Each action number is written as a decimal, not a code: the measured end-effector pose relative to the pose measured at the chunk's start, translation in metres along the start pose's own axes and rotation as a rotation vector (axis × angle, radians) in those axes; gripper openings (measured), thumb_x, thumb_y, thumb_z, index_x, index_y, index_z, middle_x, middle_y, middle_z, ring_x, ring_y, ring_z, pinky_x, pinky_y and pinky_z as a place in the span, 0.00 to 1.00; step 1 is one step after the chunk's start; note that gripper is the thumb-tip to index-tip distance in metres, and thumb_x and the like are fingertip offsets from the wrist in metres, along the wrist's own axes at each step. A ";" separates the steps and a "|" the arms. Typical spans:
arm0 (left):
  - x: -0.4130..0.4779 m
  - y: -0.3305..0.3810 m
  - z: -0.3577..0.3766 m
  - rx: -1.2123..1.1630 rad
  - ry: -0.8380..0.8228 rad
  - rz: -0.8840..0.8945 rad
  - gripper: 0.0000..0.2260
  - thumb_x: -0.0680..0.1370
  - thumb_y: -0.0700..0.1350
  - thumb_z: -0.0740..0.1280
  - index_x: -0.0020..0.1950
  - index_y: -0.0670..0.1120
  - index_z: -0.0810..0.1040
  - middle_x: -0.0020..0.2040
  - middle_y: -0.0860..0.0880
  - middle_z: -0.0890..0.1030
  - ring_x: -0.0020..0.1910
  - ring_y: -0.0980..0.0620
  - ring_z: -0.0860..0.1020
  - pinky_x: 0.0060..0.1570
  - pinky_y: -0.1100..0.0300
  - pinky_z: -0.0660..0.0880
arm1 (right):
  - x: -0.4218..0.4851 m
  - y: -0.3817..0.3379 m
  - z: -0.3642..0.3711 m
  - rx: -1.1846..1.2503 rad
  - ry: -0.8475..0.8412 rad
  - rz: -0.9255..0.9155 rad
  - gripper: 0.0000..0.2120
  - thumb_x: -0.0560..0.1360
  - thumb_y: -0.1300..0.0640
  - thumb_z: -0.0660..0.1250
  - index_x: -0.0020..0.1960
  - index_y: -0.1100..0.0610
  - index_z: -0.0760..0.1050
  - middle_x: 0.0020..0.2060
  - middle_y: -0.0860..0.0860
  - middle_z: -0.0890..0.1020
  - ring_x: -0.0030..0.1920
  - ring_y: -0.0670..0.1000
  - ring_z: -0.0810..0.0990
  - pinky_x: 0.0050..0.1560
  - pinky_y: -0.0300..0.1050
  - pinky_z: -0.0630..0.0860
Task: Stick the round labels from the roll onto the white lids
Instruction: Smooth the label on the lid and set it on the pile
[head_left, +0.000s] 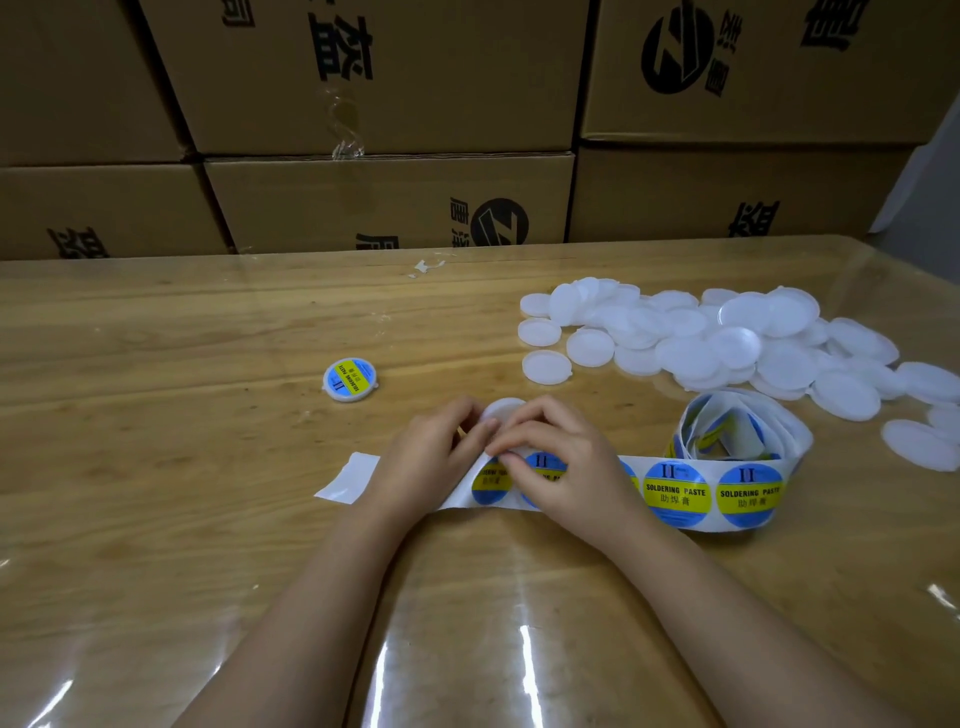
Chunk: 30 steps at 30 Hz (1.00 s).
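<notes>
Left hand (430, 460) grips a round white lid (505, 409); right hand (558, 462) fingers (519, 434) pinch a glossy label (491, 480). Plain lids (727, 338) heap on the wooden desk (156, 364)

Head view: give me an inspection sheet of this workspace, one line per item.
Surface: wooden table under a clear glossy cover.
Job's things: label roll with its strip run out leftward; pile of white lids at far right; one labelled lid alone at centre-left; one bare lid between the hands.
Clutter: torn white scrap at the far edge; empty backing end left of the hands.
Grippers: left hand curls round the bare lid; right hand pinches the endmost label on the strip.
Cables: nothing seen.
Surroundings: stacked cardboard boxes behind the table.
</notes>
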<state>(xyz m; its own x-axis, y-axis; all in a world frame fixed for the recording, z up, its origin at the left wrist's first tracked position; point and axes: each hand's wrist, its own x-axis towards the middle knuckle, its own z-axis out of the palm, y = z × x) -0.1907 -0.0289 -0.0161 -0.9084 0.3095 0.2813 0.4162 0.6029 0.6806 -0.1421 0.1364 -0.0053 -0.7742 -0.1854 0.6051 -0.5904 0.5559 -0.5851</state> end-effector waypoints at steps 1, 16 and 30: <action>0.000 0.000 0.000 0.004 0.003 -0.011 0.08 0.79 0.52 0.62 0.46 0.50 0.76 0.36 0.56 0.77 0.31 0.57 0.72 0.39 0.51 0.73 | 0.000 0.000 -0.001 0.026 -0.003 0.021 0.05 0.72 0.64 0.71 0.45 0.56 0.83 0.42 0.50 0.78 0.46 0.49 0.77 0.51 0.48 0.73; 0.007 0.011 -0.007 -0.733 0.168 -0.226 0.06 0.77 0.35 0.66 0.51 0.43 0.78 0.39 0.49 0.84 0.37 0.54 0.83 0.36 0.65 0.77 | 0.011 0.012 -0.014 0.642 0.279 0.609 0.10 0.75 0.64 0.68 0.42 0.49 0.81 0.35 0.41 0.84 0.39 0.37 0.80 0.41 0.28 0.73; -0.001 0.016 -0.008 -0.820 -0.094 -0.223 0.08 0.75 0.38 0.68 0.54 0.41 0.80 0.45 0.44 0.85 0.42 0.50 0.84 0.40 0.64 0.77 | 0.011 0.017 -0.010 0.612 0.242 0.634 0.06 0.75 0.62 0.68 0.45 0.52 0.81 0.37 0.43 0.85 0.40 0.38 0.80 0.41 0.29 0.73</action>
<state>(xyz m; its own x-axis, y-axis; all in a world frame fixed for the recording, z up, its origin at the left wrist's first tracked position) -0.1839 -0.0258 -0.0002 -0.9433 0.3281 0.0504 0.0344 -0.0544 0.9979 -0.1585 0.1518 -0.0031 -0.9666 0.2218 0.1285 -0.1416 -0.0440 -0.9890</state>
